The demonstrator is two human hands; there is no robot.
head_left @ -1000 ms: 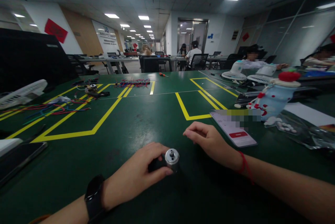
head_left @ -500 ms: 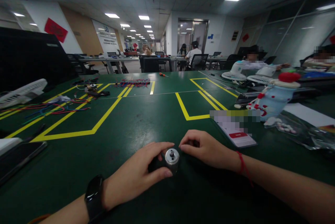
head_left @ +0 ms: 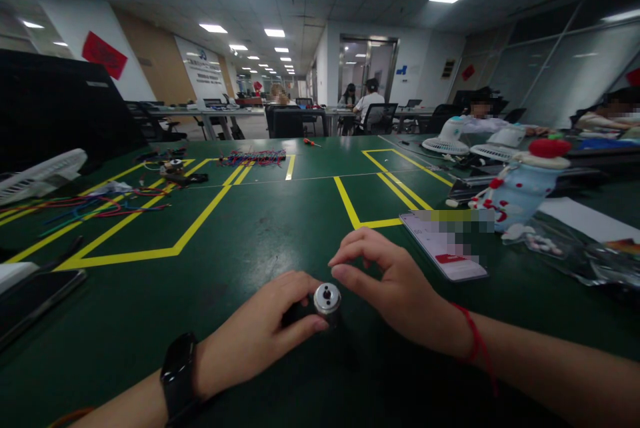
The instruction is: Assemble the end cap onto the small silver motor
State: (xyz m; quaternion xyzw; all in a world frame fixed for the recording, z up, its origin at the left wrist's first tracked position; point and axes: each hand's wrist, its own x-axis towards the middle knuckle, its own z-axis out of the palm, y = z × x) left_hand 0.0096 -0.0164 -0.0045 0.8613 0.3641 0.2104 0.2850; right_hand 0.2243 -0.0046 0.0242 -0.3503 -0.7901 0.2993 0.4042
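A small silver cylindrical motor [head_left: 327, 300] stands upright on the green table, its round end face and dark centre shaft turned up. My left hand [head_left: 273, 318] is curled around its left side, thumb in front and fingers behind, gripping it. Above and to the right of the motor is my right hand [head_left: 387, 275], thumb and index fingertips brought close in a pinch, apart from the motor. Whatever may be between those fingertips is too small to make out.
A phone [head_left: 443, 248] lies right of my right hand, near a blue cup [head_left: 527, 191] and a plastic bag [head_left: 595, 268]. Wires [head_left: 115, 205] and a white fan [head_left: 43, 175] are at left. A screwdriver [head_left: 312, 143] lies far back. Yellow tape [head_left: 205, 218] marks the table.
My right hand has risen slightly and turned, its thumb and index finger now showing above the motor's right side. The motor's shaft looks shorter. My left hand has barely moved.
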